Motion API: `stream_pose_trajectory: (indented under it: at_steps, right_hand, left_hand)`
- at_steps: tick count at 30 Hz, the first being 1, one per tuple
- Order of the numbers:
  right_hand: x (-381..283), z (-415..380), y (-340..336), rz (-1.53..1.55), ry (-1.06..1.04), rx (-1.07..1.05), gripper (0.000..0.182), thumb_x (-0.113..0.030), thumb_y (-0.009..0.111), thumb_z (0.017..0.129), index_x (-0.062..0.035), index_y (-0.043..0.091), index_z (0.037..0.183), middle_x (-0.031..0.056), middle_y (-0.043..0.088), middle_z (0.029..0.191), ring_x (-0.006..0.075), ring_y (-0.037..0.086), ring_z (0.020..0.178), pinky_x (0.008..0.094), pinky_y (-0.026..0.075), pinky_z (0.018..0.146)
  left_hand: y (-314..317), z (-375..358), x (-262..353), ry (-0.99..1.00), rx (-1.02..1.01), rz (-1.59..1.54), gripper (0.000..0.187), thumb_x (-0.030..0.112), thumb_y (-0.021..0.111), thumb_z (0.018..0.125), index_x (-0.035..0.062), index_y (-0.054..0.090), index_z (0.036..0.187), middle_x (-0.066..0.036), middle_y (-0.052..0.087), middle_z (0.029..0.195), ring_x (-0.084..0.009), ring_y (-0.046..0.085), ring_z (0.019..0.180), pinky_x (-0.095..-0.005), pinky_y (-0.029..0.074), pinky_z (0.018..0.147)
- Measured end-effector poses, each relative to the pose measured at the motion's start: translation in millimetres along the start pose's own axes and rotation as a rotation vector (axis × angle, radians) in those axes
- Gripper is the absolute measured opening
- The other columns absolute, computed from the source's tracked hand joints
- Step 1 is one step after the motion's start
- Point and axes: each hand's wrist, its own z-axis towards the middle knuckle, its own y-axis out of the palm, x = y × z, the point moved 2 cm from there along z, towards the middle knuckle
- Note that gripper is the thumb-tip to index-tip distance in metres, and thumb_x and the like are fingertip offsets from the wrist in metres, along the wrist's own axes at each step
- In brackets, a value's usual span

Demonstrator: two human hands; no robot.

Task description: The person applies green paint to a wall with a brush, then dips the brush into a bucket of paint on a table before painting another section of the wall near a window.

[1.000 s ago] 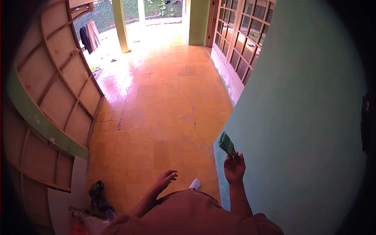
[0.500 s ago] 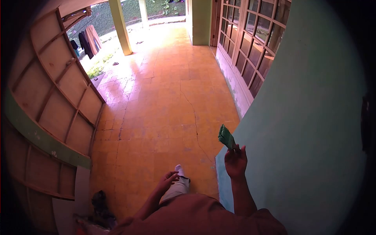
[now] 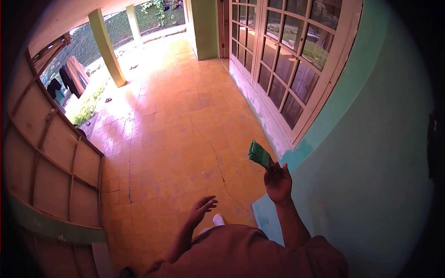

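Note:
My right hand point(image 3: 279, 184) is closed around the handle of a paintbrush point(image 3: 260, 154), close to the green wall point(image 3: 366, 185). Green paint coats the brush's bristles, which point up and to the left; my fingers hide most of the handle. In front of my body, my left hand point(image 3: 203, 208) hangs over the tiled floor with its fingers apart and nothing in them. One white-covered foot point(image 3: 218, 219) shows just below it.
A paned window frame point(image 3: 296, 69) runs along the wall on the right. On the left stands a wooden-framed panel point(image 3: 55, 153). The orange tiled floor point(image 3: 171, 153) has a long crack. Farther off are a post point(image 3: 107, 48) and hanging clothes point(image 3: 74, 76).
My view has turned toward the right and I have moved forward, so more of the windows shows. The paintbrush stays in my right hand; my left hand has risen a little.

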Motion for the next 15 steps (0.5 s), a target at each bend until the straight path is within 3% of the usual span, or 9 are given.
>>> stream_pose_trajectory:
  at_steps: [6, 15]
  right_hand:
    - [8, 111, -15, 0.025, -0.044, 0.027, 0.041, -0.033, 0.04, 0.098, -0.0008, 0.061, 0.112, 0.0179, 0.062, 0.114, 0.0301, 0.06, 0.107, 0.0408, 0.045, 0.097]
    - [-29, 248, -65, 0.072, -0.089, 0.054, 0.039, -0.033, 0.043, 0.097, -0.0017, 0.064, 0.105, 0.0185, 0.063, 0.111, 0.0303, 0.061, 0.105, 0.0404, 0.047, 0.095]
  left_hand:
    - [-63, 82, 34, -0.023, 0.026, 0.015, 0.041, 0.031, 0.05, 0.095, 0.0058, 0.049, 0.128, -0.009, 0.059, 0.118, -0.019, 0.057, 0.105, -0.0334, 0.042, 0.088]
    - [-78, 206, 58, -0.072, -0.033, 0.005, 0.041, 0.028, 0.048, 0.096, 0.0052, 0.047, 0.129, -0.01, 0.057, 0.122, -0.0217, 0.056, 0.11, -0.0353, 0.041, 0.092]
